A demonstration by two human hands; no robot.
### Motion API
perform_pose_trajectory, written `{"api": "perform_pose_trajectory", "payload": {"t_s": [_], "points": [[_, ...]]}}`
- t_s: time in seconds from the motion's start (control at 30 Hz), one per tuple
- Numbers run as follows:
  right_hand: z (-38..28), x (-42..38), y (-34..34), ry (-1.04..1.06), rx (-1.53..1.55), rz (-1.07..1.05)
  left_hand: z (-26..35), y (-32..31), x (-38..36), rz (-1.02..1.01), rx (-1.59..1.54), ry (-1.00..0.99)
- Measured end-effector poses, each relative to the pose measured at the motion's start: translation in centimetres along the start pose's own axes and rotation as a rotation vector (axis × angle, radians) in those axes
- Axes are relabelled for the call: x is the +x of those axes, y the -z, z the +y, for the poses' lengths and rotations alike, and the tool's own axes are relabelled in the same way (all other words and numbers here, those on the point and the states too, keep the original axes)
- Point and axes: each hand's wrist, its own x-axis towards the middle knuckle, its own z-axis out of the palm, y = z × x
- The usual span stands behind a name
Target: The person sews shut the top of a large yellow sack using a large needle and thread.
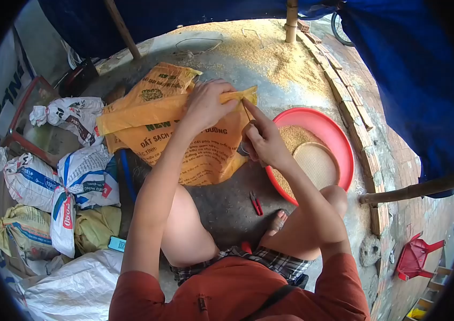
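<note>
My left hand [208,104] is closed over a rolled or folded strip of a yellow printed sack [184,142], near the strip's right end. The sack spreads flat below and behind the strip, over the floor in front of my legs. At the strip's right tip is my right hand [263,136], its index finger stretched to the plastic and the other fingers curled in. A thin dark line runs between the tip and this hand. What the curled fingers hold is hidden. Pliers with red handles [257,204] lie on the floor below my right hand.
A red round tray [346,155] with grain and a woven sieve [318,166] stands to the right. Tied sacks [80,182] and a phone [116,244] lie at left. Loose grain [291,64] covers the floor ahead, beside a brick edge [363,142]. A red stool [417,257] lies far right.
</note>
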Motion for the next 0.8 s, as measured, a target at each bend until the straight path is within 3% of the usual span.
{"api": "perform_pose_trajectory", "payload": {"t_s": [0.1, 0.17, 0.2, 0.27, 0.5, 0.57, 0.6, 0.67, 0.8], "points": [[-0.7, 0.1, -0.1, -0.004, 0.084, -0.010, 0.2, -0.4, 0.0, 0.084, 0.177, -0.086], [-2.0, 0.2, 0.6, -0.255, 0.472, -0.014, 0.3, -1.2, 0.2, 0.185, 0.231, -0.138], [-1.7, 0.3, 1.0, -0.258, 0.470, -0.015, 0.4, -1.4, 0.1, 0.186, 0.229, -0.135], [-0.6, 0.8, 1.9, -0.327, 1.170, -0.159, 0.4, -1.8, 0.1, 0.243, 0.274, -0.154], [0.8, 1.4, 1.7, -0.325, 1.430, -0.285, 0.3, -1.8, 0.2, 0.261, 0.240, -0.136], [-0.1, 0.8, 0.6, 0.068, -0.318, 0.076, 0.1, -1.9, 0.2, 0.232, 0.152, -0.107], [0.2, 0.8, 0.6, 0.067, -0.320, 0.073, 0.2, -2.0, 0.2, 0.235, 0.151, -0.105], [1.0, 0.9, 0.5, 0.307, -0.882, 0.183, 0.3, -2.0, 0.2, 0.217, 0.166, -0.067], [0.0, 0.8, 0.2, 0.233, -0.798, 0.169, 0.2, -1.9, 0.4, 0.242, 0.124, -0.071]]}}
